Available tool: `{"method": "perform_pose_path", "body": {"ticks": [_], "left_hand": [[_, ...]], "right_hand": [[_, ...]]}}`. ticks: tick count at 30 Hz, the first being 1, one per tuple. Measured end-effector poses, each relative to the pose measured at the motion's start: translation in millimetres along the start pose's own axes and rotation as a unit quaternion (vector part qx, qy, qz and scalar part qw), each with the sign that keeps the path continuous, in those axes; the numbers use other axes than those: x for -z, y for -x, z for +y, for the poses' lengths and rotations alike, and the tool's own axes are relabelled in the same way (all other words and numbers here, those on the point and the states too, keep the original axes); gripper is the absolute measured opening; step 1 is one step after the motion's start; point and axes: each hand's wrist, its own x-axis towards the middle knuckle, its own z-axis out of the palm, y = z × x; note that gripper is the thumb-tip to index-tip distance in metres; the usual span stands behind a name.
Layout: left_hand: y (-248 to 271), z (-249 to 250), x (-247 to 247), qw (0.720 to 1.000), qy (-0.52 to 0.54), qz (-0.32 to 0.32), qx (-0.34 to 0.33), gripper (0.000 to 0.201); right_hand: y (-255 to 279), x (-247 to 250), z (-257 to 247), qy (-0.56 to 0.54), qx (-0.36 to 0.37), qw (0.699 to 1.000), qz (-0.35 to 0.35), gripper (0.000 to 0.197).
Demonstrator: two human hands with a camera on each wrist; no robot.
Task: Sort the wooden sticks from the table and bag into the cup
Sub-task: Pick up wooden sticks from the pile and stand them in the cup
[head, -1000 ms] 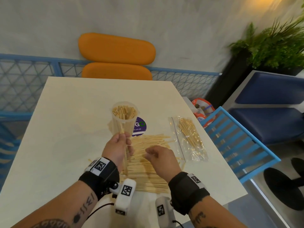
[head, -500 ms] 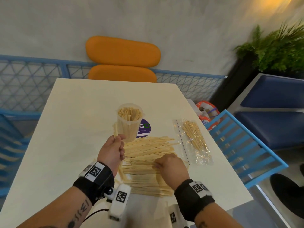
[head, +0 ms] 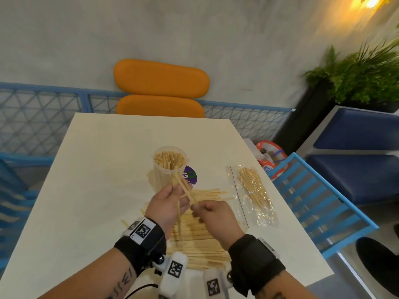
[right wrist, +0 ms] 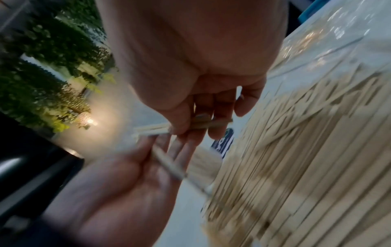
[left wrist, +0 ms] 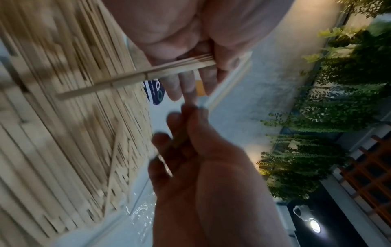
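A clear plastic cup (head: 160, 176) stands mid-table, packed with upright wooden sticks (head: 170, 159). Just in front of it my left hand (head: 176, 192) grips a small bundle of sticks (left wrist: 169, 70), held roughly upright. My right hand (head: 199, 209) is raised beside it and pinches a few more sticks (head: 190, 194), angled up-left so that they cross the left hand's bundle. A broad pile of loose sticks (head: 203, 238) lies on the table under both hands. To the right lies a clear zip bag (head: 262, 214) with thinner sticks inside (head: 252, 188).
A purple round sticker (head: 191, 175) peeks out behind the cup. The white table (head: 97, 169) has its right edge close to the bag. A blue slatted chair (head: 319, 203) stands at the right, an orange chair (head: 160, 91) at the far end.
My right hand has lifted off the pile with a few sticks and come up to my left hand. The left hand has shifted right, in front of the cup.
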Motion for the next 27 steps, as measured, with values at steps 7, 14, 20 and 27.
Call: {"method": "perform_pose_path", "body": {"ticks": [7, 14, 20, 27], "left_hand": [[-2, 7, -15, 0.998, -0.062, 0.003, -0.018, 0.027], [-12, 23, -25, 0.995, -0.029, 0.039, -0.09, 0.039], [-8, 19, -26, 0.974, -0.202, -0.009, -0.1, 0.069], [-9, 23, -20, 0.969, -0.178, 0.016, -0.168, 0.074]], "right_hand": [[-2, -5, -13, -0.005, 0.025, 0.999, -0.042, 0.028], [0, -4, -8, -0.253, -0.089, 0.944, -0.191, 0.047], [-7, 0, -18, -0.172, -0.059, 0.961, -0.207, 0.015], [5, -4, -9, -0.232, -0.106, 0.935, -0.245, 0.023]]}}
